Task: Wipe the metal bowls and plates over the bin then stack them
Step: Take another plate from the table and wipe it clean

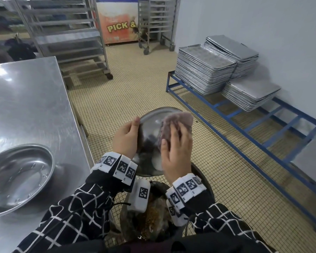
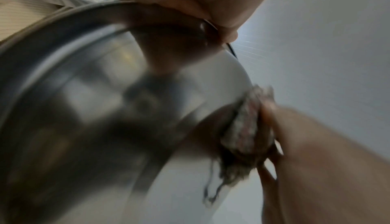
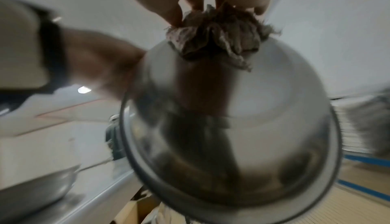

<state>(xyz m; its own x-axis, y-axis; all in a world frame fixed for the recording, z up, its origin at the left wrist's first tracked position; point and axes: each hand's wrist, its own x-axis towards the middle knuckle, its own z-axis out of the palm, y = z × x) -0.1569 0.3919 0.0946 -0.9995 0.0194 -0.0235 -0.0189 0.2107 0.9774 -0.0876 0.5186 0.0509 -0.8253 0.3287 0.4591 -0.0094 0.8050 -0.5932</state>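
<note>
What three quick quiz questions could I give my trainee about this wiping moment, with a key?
1. True or false: the left hand grips the held bowl by its rim.
2. What does the right hand press against that bowl? A) a sponge B) a cloth C) a brush
3. Where does the other bowl rest?

Key:
1. True; the thumb curls over the rim in the left wrist view.
2. B, the cloth, bunched under the fingers against the bowl's outer, domed side, above the bin.
3. On the steel table, to the person's left, open side up.
</note>
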